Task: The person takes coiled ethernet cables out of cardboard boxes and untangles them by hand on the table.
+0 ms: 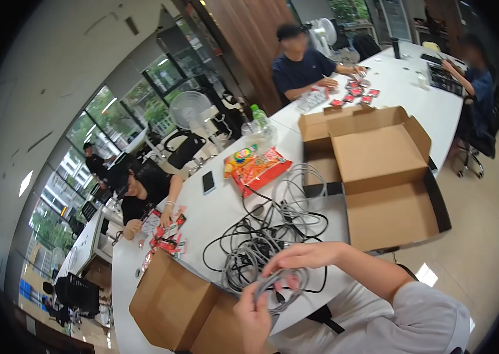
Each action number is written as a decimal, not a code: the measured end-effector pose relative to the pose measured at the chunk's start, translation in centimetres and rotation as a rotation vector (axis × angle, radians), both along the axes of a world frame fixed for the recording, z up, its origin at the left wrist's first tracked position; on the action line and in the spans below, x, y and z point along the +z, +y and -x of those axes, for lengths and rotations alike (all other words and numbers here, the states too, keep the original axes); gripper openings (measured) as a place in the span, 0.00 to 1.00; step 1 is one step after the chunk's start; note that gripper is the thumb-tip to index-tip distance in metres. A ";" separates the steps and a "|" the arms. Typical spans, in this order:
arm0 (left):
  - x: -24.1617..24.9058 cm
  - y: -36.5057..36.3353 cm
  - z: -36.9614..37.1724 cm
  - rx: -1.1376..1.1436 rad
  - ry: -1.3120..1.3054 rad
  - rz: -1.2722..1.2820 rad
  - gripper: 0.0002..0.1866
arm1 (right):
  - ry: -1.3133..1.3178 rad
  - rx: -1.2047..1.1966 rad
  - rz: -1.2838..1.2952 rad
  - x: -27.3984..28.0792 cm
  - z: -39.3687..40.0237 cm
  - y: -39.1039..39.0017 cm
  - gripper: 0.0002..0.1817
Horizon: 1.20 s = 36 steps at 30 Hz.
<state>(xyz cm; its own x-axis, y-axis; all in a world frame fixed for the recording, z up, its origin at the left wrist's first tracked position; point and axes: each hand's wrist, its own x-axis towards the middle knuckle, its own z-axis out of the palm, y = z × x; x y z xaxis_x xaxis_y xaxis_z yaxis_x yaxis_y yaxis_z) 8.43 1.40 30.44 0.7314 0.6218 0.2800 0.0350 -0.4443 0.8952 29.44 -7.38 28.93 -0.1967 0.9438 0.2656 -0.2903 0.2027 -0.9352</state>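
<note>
**Q:** What does the grip hold, and how is it set?

**A:** The left hand (pixel 253 305) is closed on a grey cable coil (pixel 285 304), pinching its left side; the right hand (pixel 305 257) touches the coil from the far side with bent fingers, partly hidden among the loops, so whether that grip is closed cannot be told

**Q:** Which relation in space governs here?

**A:** The coil lies between the two hands: to the right of the left grip, and on the near side of the right one; its long axis appears to slant from near left to far right, and both hands are in contact with it, so neither is clearly nearer

**Q:** And outward from there?

**A:** Just beyond, a tangled heap of black and grey cables (pixel 247 258) spreads over the white surface (pixel 214 209); an open cardboard box (pixel 170 292) stands near left, another open box (pixel 389 215) to the right

**Q:** What lies farther off?

**A:** Past the heap, a red snack bag (pixel 263 171) and a phone (pixel 208 182); a co-worker (pixel 154 193) sits at the left, a second co-worker (pixel 303 74) at the far side, each with red packets before them
</note>
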 end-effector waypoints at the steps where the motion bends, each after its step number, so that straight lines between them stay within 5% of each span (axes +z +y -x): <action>1: -0.5 -0.1 -0.7 -0.010 0.009 -0.029 0.09 | -0.005 0.000 0.012 -0.7 -0.6 -0.8 0.23; 9: -1.2 -1.3 -4.7 -0.191 -0.103 0.109 0.13 | -0.302 -0.337 -0.066 0.3 -1.2 -5.0 0.32; 10: -1.6 -1.4 -4.9 -0.217 -0.107 0.169 0.15 | -0.291 -0.331 0.070 0.2 -1.2 -5.5 0.33; 13: -2.3 -2.1 -5.3 -0.292 -0.139 0.335 0.19 | -0.628 -0.621 0.117 1.4 -0.2 -5.8 0.32; 18: -4.5 -2.8 -6.5 -0.400 -0.134 0.500 0.21 | -0.769 -1.242 -0.059 -0.9 0.1 -5.4 0.20; 22: -4.4 -3.6 -7.7 -0.475 -0.164 0.460 0.28 | -0.751 -1.187 0.137 -0.9 -0.1 -7.1 0.19; 28: -3.9 -4.4 -8.8 -0.576 -0.181 0.532 0.35 | -0.490 -0.796 0.221 1.2 -1.2 -10.5 0.37; 31: -4.1 -4.7 -8.8 -0.563 -0.122 0.491 0.36 | -0.516 -0.724 0.031 2.1 -1.7 -11.4 0.45; 35: -4.6 -4.3 -8.4 -0.586 -0.057 0.466 0.38 | -0.534 -0.787 -0.049 3.4 -1.2 -10.9 0.37; 36: -4.7 -4.3 -8.5 -0.612 -0.095 0.486 0.38 | -0.510 -0.883 -0.066 3.4 -0.6 -10.2 0.27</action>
<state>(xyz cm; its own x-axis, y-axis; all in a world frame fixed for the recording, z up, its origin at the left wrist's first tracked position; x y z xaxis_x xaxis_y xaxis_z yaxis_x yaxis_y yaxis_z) 16.91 -2.87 25.77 0.9700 0.1845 0.1585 -0.1759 0.0823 0.9810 30.00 -17.56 32.34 0.4579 0.7931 0.4017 0.4174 0.2071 -0.8848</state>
